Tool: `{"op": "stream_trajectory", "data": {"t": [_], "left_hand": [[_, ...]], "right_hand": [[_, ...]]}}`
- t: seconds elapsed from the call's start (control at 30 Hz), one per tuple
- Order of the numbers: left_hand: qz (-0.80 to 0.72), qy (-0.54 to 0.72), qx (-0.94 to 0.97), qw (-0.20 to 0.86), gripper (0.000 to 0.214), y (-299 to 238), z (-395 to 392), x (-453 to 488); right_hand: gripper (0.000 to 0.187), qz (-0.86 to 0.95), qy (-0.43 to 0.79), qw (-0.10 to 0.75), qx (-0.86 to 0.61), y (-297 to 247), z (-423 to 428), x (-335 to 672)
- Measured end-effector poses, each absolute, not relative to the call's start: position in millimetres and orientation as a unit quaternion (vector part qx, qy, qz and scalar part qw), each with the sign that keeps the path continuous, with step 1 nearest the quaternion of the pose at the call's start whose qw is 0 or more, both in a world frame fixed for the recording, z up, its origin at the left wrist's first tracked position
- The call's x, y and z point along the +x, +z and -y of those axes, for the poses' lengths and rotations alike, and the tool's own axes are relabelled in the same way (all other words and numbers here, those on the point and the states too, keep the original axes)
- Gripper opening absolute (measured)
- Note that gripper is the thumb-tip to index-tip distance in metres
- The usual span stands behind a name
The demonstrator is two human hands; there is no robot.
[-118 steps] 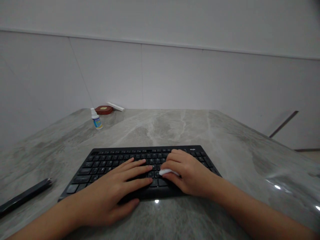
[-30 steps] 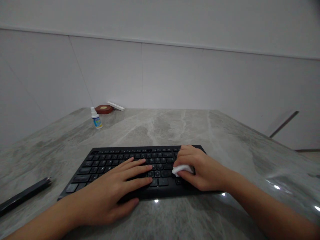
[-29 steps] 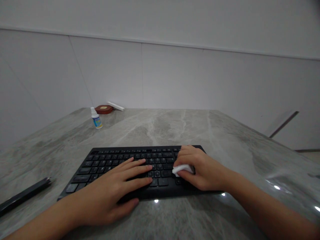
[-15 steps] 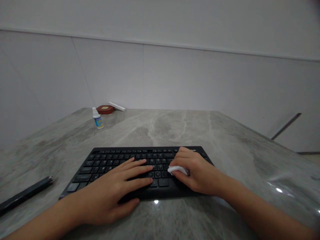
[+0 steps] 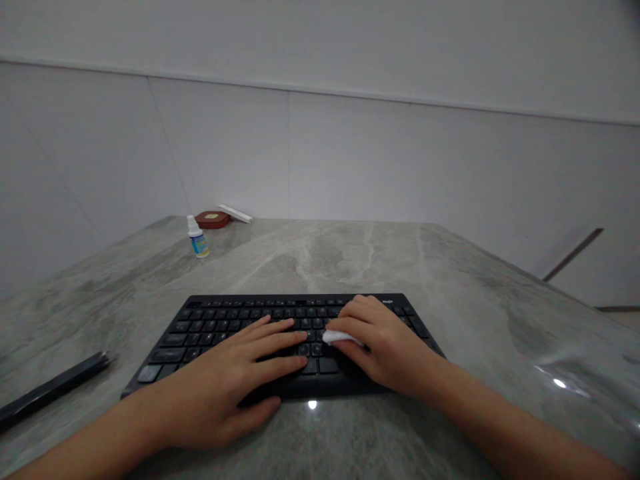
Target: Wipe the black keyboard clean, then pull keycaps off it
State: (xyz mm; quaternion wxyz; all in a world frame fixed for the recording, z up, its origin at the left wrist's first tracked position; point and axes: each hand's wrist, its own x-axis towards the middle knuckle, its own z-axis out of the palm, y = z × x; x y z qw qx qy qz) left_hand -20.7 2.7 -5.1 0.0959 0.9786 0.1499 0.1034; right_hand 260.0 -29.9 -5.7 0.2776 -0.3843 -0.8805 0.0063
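Observation:
A black keyboard [image 5: 215,337] lies flat on the grey marbled table in front of me. My left hand [image 5: 235,383] rests across its lower left and middle keys, fingers stretched out and apart, with the thumb at the near edge. Over the right half of the keys, my right hand [image 5: 383,340] pinches a folded white cloth or wipe [image 5: 341,338] between thumb and fingers. The white piece sits at the keys just right of my left fingertips. Much of it is hidden inside the right hand, and both hands cover part of the keys.
A small white spray bottle with a blue label [image 5: 199,239] stands at the back left. Behind it are a reddish-brown box [image 5: 213,220] and a white flat bar [image 5: 235,213] leaning on it. At the left lies a long black object [image 5: 55,390]. A pale wall rises behind the table [image 5: 350,257].
My right hand has slid a little to the left over the keys with the white cloth, uncovering more of the keyboard's right end. My left hand stays in place.

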Motion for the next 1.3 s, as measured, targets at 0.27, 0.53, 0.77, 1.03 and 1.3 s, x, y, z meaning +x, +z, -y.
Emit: {"op": "stream_trajectory", "data": {"t": [0.27,0.53,0.77,1.03,1.3], "left_hand": [[-0.151,0.102,0.979,0.089,0.067,-4,-2,-20],[-0.156,0.084,0.981,0.084,0.064,-3,-2,-20],[-0.152,0.099,0.979,0.088,0.064,-4,-2,-21],[-0.151,0.115,0.976,0.105,0.066,-3,-2,-21],[-0.156,0.099,0.978,0.093,0.065,-2,-1,-20]], "right_hand": [[0.016,0.898,0.062,0.239,-0.363,-2,35,263],[0.014,0.878,-0.007,0.276,-0.392,8,31,281],[0.01,0.887,0.021,0.228,-0.401,24,28,302],[0.013,0.885,0.101,0.142,-0.431,23,32,297],[0.01,0.879,0.109,0.14,-0.443,22,33,294]]}}
